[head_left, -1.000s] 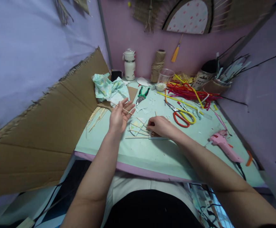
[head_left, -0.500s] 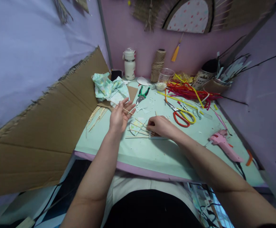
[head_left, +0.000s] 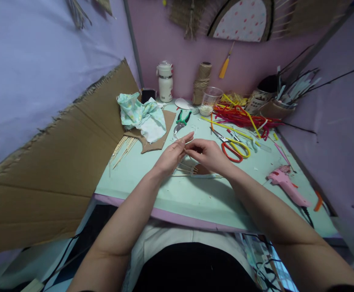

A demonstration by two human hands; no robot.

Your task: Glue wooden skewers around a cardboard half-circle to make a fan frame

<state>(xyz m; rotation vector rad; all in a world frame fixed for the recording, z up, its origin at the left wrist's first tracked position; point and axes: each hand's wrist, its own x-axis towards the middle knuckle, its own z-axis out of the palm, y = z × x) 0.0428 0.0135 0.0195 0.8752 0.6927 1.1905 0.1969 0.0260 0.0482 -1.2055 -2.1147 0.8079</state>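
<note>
My left hand (head_left: 172,157) and my right hand (head_left: 209,155) meet over the table, their fingertips touching. My right thumb and fingers are pinched together beside the left fingers; whatever small thing is between them is hidden. Some left fingers stretch forward, while the others press in by the right fingertips. Just below the hands lies a brown half-round piece (head_left: 201,169) with a pale rim, from which several thin wooden sticks (head_left: 181,175) fan out to the left. My hands cover part of this piece and its sticks.
Crumpled patterned cloth (head_left: 142,115) and cut cardboard (head_left: 154,146) lie at left, near loose sticks (head_left: 123,150). Green-handled pliers (head_left: 182,120), scissors (head_left: 233,150), red pipe cleaners (head_left: 243,115) and a pink glue gun (head_left: 288,186) lie around. Behind stand a bottle (head_left: 165,83), twine (head_left: 201,85) and a plastic cup (head_left: 210,101).
My left hand has moved right, from an open palm with a thin stick across it, to meet my right hand. My right hand has lifted slightly off the brown piece, uncovering it.
</note>
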